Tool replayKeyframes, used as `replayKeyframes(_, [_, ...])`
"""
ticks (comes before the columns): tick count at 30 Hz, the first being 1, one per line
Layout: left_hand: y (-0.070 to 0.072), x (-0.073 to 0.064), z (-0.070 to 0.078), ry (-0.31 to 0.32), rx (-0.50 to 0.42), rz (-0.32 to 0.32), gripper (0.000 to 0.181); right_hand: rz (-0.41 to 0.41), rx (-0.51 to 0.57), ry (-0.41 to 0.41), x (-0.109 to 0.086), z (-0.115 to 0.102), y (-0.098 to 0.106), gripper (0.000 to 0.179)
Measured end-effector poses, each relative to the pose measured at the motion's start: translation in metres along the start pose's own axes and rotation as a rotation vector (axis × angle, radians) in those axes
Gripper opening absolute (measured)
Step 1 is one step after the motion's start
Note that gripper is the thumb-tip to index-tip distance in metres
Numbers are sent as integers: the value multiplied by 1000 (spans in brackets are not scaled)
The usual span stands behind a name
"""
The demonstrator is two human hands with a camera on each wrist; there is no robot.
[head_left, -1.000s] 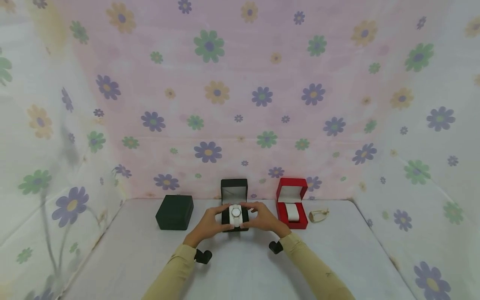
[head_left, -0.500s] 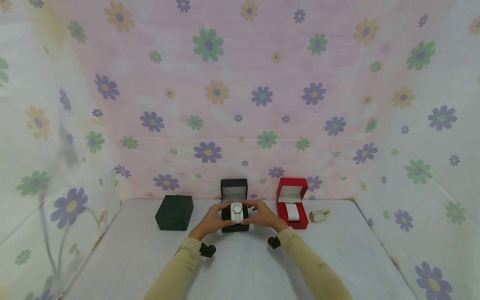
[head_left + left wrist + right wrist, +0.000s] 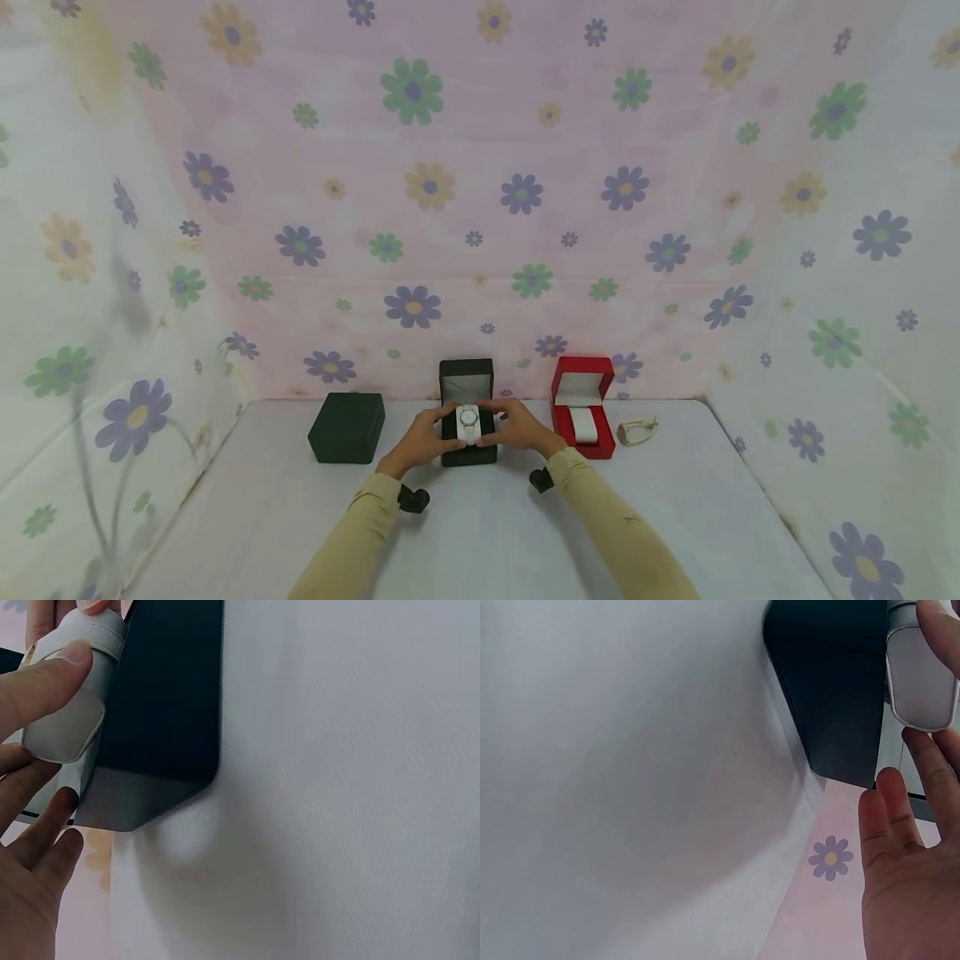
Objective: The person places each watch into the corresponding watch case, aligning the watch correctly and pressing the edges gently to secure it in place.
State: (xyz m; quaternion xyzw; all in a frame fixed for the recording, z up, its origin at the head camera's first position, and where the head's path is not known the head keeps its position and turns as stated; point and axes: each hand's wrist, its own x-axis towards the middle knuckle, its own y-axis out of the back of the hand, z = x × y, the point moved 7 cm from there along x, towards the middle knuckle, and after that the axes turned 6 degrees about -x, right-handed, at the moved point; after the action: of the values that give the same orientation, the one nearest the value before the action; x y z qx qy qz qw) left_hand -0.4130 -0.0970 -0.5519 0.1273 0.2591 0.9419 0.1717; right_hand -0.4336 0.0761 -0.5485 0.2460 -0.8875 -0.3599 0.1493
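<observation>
A wristwatch [image 3: 468,417] with a pale strap sits wrapped round a white cushion. My left hand [image 3: 418,437] grips one end of that cushion and my right hand [image 3: 525,427] grips the other, thumbs on the near side. Below and behind it stands a dark watch box [image 3: 467,367], its lid raised. In the left wrist view my thumb presses the cushion [image 3: 67,731] beside the box's dark wall [image 3: 169,690]. The right wrist view shows fingertips under the cushion's other end [image 3: 922,679]. Whether the cushion touches the box inside cannot be told.
At left stands a closed dark green box [image 3: 347,427]. An open red box [image 3: 558,385] with a white cushion [image 3: 583,425] is at right, beside a gold-coloured watch [image 3: 636,431]. Flowered cloth [image 3: 480,167] rises behind the white-covered table [image 3: 480,542].
Both hands, holding the cushion with the watch, have shifted slightly away from me over the dark box. The left forearm has moved forward a little. The other boxes stay put.
</observation>
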Motion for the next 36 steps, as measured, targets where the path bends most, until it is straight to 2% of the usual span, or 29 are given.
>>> replayKeyframes(9, [-2, 3, -3, 28, -1, -12, 73, -8, -27, 3, 4, 3, -4, 70])
replayKeyframes(14, [-3, 4, -5, 50, 19, -31, 72, 15, -39, -10, 5, 5, -5, 69])
replayKeyframes(22, [-4, 6, -5, 33, 80, -92, 72, 46, -160, -73, -1, 7, -9, 73])
replayKeyframes(25, [-3, 6, -4, 36, 84, -90, 72, 51, -146, -74, -3, 5, -9, 72])
replayKeyframes(32, [-3, 4, -4, 46, 74, -41, 69, 82, -133, -17, 0, 1, -9, 63])
replayKeyframes(36, [-5, 2, -5, 45, 72, -52, 64, 92, -114, -36, -1, 2, -9, 61])
